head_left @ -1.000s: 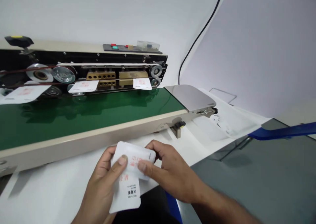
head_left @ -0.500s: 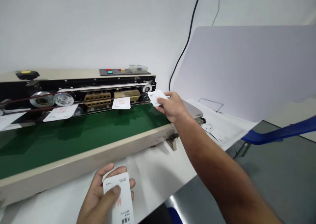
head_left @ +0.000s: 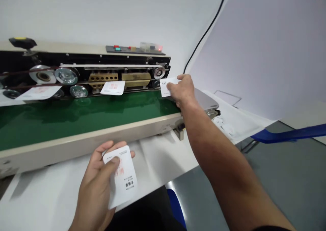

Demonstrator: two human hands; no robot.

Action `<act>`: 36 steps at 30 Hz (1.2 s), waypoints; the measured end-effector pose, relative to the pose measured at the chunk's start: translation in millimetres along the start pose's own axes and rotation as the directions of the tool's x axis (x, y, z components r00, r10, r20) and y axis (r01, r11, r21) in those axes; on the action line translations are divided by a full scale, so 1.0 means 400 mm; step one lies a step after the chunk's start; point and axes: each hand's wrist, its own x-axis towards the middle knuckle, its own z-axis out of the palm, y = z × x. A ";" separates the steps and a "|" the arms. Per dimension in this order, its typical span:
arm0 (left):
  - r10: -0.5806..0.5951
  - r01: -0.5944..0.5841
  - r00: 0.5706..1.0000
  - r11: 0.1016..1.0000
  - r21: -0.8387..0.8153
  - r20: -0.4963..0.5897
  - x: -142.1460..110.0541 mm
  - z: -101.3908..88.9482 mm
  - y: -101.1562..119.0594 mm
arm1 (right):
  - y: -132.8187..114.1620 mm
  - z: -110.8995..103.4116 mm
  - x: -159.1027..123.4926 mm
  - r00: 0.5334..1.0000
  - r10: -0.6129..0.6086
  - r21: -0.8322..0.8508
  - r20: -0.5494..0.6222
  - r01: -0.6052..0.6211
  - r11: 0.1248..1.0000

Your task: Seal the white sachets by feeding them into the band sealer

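My left hand [head_left: 98, 187] is closed on a small stack of white pouches [head_left: 121, 179] with red and black print, thumb on top, low in front of the machine. My right hand [head_left: 182, 90] reaches out to the right end of the band sealer [head_left: 84, 71] and pinches one white pouch [head_left: 165, 86] at the entry by the end roller. A second pouch [head_left: 112, 87] rides under the brass sealing blocks, and a third pouch [head_left: 38, 92] lies further left, both over the green conveyor belt [head_left: 76, 117].
A metal plate [head_left: 206, 100] sticks out at the sealer's right end. White paper [head_left: 236, 122] with a few loose pouches lies beyond it. A large white board [head_left: 267, 51] leans at the right, a black cable [head_left: 203, 37] runs up the wall, and a blue bar [head_left: 290, 134] crosses the grey floor.
My right hand took one pouch off the stack and carried it up to the sealer's right end. The pouches in the machine have travelled leftwards. My left hand keeps the stack.
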 end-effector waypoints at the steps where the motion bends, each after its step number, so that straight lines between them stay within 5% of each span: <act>1: -0.008 0.008 1.000 1.000 0.009 -0.011 0.004 -0.003 -0.005 | -0.003 -0.010 0.008 0.999 0.023 -0.036 -0.036 -0.025 0.999; 4: 0.014 -0.014 1.000 1.000 0.023 0.009 0.028 -0.017 -0.027 | -0.021 -0.026 0.024 0.995 0.059 -0.065 -0.074 -0.064 0.996; 11: 0.057 -0.055 0.985 0.998 -0.018 0.161 0.064 -0.039 -0.065 | -0.042 -0.012 0.029 0.996 0.075 -0.007 0.056 -0.075 0.997; 18: 0.044 -0.039 0.987 0.999 -0.031 0.152 0.064 -0.043 -0.071 | -0.041 -0.021 0.025 0.997 0.055 0.016 0.048 -0.056 0.998; 25: 0.017 -0.011 0.994 0.998 -0.055 0.108 0.036 -0.016 -0.055 | -0.115 0.030 -0.013 0.994 0.017 0.055 0.105 -0.022 0.998; 30: 0.114 -0.113 0.993 0.993 -0.046 0.023 0.029 -0.012 -0.036 | -0.125 -0.079 -0.178 0.974 -0.129 0.177 -0.189 0.163 0.971; 31: 0.142 -0.140 0.989 0.989 -0.057 0.037 0.034 -0.013 -0.036 | -0.118 -0.107 -0.235 0.981 -0.159 0.263 -0.115 0.184 0.947; 32: 0.168 -0.163 0.984 0.984 -0.077 0.059 0.040 -0.014 -0.037 | -0.109 -0.131 -0.296 0.975 -0.205 0.354 0.088 0.162 0.921; 34: 0.215 -0.202 0.971 0.972 -0.118 0.104 0.050 -0.012 -0.040 | -0.087 -0.161 -0.414 0.765 -0.307 0.452 0.565 0.024 0.892; 36: 0.254 -0.236 0.958 0.962 -0.138 0.130 0.056 -0.008 -0.044 | -0.064 -0.164 -0.502 0.582 -0.318 0.438 0.748 -0.073 0.896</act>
